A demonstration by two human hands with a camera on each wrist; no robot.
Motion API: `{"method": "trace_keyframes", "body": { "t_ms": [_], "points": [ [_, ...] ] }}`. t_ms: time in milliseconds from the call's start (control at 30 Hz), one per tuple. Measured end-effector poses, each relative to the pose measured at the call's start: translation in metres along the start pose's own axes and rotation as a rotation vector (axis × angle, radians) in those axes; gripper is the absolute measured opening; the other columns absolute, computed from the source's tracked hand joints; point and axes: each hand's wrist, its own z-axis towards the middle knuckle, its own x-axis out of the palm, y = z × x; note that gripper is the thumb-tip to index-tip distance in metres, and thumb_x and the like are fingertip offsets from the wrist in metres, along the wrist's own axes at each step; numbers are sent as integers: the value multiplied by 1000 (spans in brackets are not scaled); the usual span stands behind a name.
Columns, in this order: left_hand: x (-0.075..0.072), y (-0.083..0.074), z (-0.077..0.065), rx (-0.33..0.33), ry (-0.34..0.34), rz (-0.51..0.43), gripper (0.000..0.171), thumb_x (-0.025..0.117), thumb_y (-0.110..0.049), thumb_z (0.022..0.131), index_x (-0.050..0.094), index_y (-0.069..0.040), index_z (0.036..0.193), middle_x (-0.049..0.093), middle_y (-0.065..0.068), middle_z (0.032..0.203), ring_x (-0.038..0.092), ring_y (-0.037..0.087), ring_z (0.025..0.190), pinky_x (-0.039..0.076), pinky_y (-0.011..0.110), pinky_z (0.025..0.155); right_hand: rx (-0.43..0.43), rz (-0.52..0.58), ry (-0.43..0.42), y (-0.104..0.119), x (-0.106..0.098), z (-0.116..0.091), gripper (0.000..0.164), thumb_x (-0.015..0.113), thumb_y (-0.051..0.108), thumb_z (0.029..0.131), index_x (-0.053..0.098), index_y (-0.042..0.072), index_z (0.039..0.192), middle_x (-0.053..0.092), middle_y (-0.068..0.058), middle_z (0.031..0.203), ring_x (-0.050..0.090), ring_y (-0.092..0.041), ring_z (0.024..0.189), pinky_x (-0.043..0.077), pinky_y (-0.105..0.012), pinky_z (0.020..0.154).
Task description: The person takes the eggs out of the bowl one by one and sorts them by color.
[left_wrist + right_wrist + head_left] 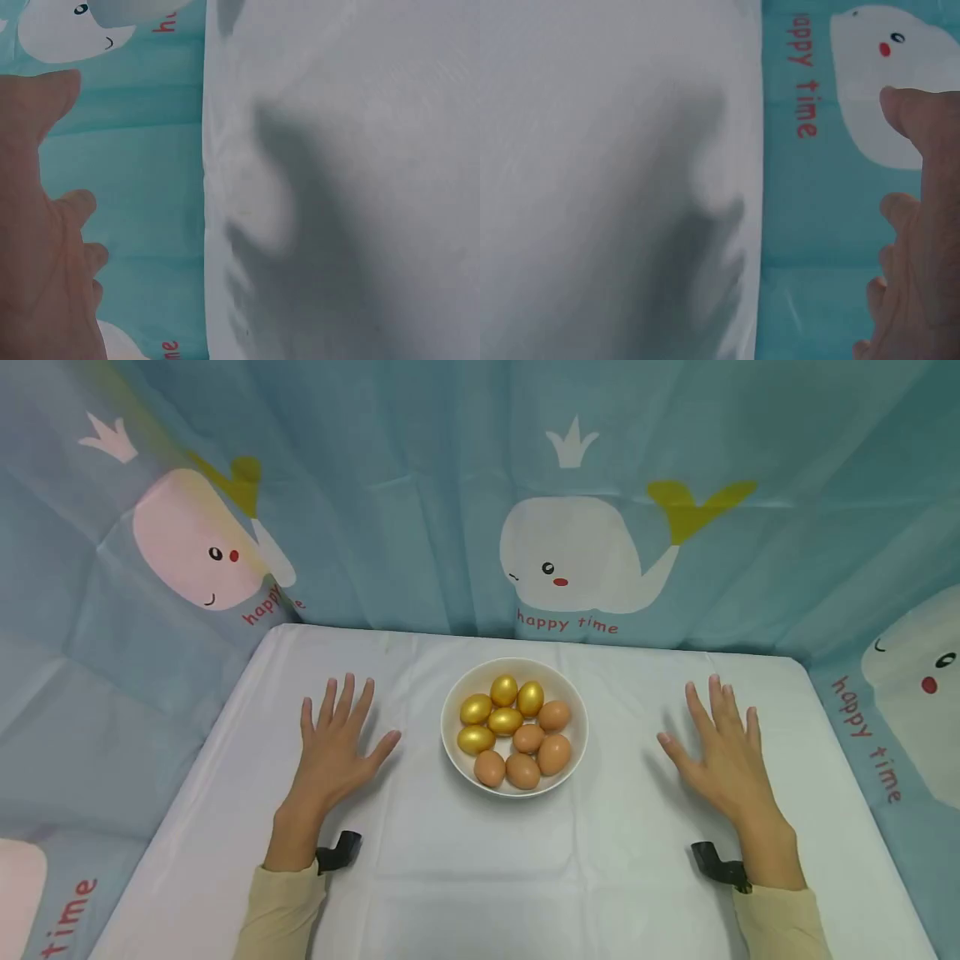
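Note:
A round white bowl [459, 762] stands mid-table in the head view. Inside it, several shiny gold eggs [505, 722] lie toward the left and back, and several brown eggs [554, 754] toward the right and front. To the bowl's left is my left hand [336, 760], fingers straight and spread, holding nothing. My right hand [722, 764] is off to the bowl's right, likewise spread and without anything in it. Both hands are apart from the bowl. The left wrist view shows the left hand [37, 225] above its shadow; the right wrist view shows the right hand [922, 225] similarly.
A white cloth covers the table [480, 877]. Behind and beside it hangs a blue-green curtain [420, 552] printed with whales and lettering. Black wrist devices [341, 852] sit at both sleeve ends.

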Motion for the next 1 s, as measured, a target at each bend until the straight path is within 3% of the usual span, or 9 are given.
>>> {"method": "trace_keyframes", "body": {
  "t_ms": [200, 600, 700, 833, 1000],
  "points": [
    [-3, -19, 1, 48, 24, -57, 87, 53, -63, 102, 18, -24, 171, 10, 12, 180, 4, 39, 168, -2, 71, 129, -27, 16, 30, 19, 1, -4, 88, 60, 53, 103, 18, 16, 171, 2, -11, 180, -3, -33, 169, -10, -64, 133],
    [1, -67, 22, 141, 64, -258, 92, 59, -61, 100, 12, -26, 172, 19, 4, 179, 7, 31, 169, 9, 63, 134, -201, 69, -13, 59, -1, 11, 79, 67, 43, 102, 30, 19, 168, 19, -11, 179, 19, -34, 166, 6, -52, 138],
    [5, -78, 28, 147, 97, -305, 92, 57, -63, 100, 13, -26, 172, 21, 1, 179, 11, 29, 168, 15, 60, 135, -220, 70, -2, 66, -5, 14, 78, 67, 43, 102, 32, 20, 168, 21, -10, 178, 21, -36, 165, 10, -53, 137],
    [11, -87, 32, 102, 166, -389, 91, 57, -65, 100, 14, -29, 171, 23, -3, 178, 22, 27, 166, 23, 55, 134, -248, 75, 29, 77, -8, 19, 81, 71, 40, 101, 31, 21, 168, 22, -9, 178, 24, -38, 164, 19, -59, 133],
    [18, -90, 35, 81, 208, -538, 86, 64, -53, 101, 22, -25, 170, 34, 2, 174, 44, 29, 156, 39, 53, 127, -313, 87, 29, 93, -9, 27, 80, 76, 31, 97, 37, 17, 166, 30, -11, 175, 30, -37, 162, 31, -64, 127]
  ]
}}
